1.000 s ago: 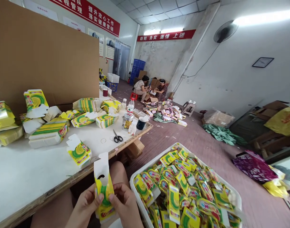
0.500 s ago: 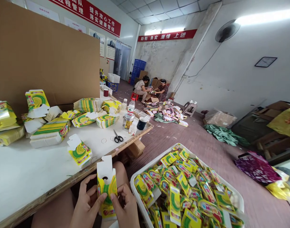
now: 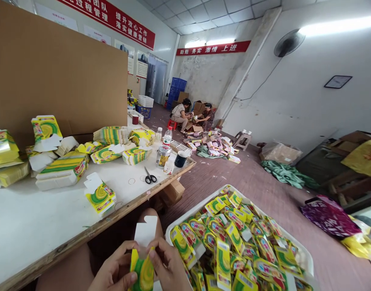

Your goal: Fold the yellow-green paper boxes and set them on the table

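Between my two hands, low in the view, is a yellow and green printed carton (image 3: 143, 271) with its white flap (image 3: 146, 231) standing up. My left hand (image 3: 117, 266) grips its left side, thumb on the printed face. On the other side my right hand (image 3: 167, 260) pinches the upper right edge near the flap. The carton's lower end runs out of the frame. To my right, close to the right hand, stands a white tub (image 3: 308, 258) heaped with folded cartons (image 3: 223, 258) of the same print.
On the white table (image 3: 30, 218) at left lie stacks of flat cartons (image 3: 62, 167), a small loose pile (image 3: 100, 195), scissors (image 3: 150, 175), a jar (image 3: 163, 156), a bottle (image 3: 167, 136) and a dark mug (image 3: 181, 159). Two people (image 3: 181, 115) sit beyond, by scattered pink boxes (image 3: 218, 144).
My hands and the carton have moved lower and slightly right. My right hand has shifted from the carton's lower side up to its top edge by the flap.
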{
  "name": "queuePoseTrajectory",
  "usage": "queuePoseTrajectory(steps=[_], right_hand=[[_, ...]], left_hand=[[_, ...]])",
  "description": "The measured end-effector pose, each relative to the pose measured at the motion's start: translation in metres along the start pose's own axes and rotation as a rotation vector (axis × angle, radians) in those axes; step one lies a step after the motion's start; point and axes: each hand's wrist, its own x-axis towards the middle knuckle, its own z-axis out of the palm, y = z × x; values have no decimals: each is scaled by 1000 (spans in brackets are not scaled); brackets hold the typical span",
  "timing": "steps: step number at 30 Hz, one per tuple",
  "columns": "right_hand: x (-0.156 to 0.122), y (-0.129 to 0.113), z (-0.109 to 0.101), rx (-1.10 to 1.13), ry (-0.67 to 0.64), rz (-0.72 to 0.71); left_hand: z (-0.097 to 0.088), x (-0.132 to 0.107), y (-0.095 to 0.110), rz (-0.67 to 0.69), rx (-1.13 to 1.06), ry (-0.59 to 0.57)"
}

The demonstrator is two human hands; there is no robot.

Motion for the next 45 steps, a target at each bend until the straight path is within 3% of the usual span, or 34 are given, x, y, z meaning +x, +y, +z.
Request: queuePoseTrajectory(steps=[5,8,10,13,16,22,26,31,36,41,43,45], right_hand=[[-1,7,2,-43,128,-76],[-2,16,1,97,258,-49],[-2,18,-3,105,301,-37],[-2,15,-9,86,151,51],[-3,13,-10,79,-1,139],[-5,14,-6,-226,42,158],[-5,14,-3,-280,-5,176],[-4,13,0,-400,57,240],[-13,17,-13,-344,58,89],[-16,15,-23,-167,162,29],[-18,11,-36,-181,191,42],[-26,6,-63,-249,189,78]], left_hand=[[0,-1,-6,-29,-90,-40],[-7,2,-5,-32,-7,-137],[-12,5,-6,19,118,-115],[-16,8,-12,87,299,-45],[-13,8,-16,109,329,-85],[-5,4,-8,115,343,-127],[-3,8,-7,94,271,-160],[-1,12,-10,106,322,-135],[-1,19,-6,108,291,-89],[29,28,-13,141,277,-105],[40,29,-17,174,318,-123],[40,32,-15,243,481,-80]])
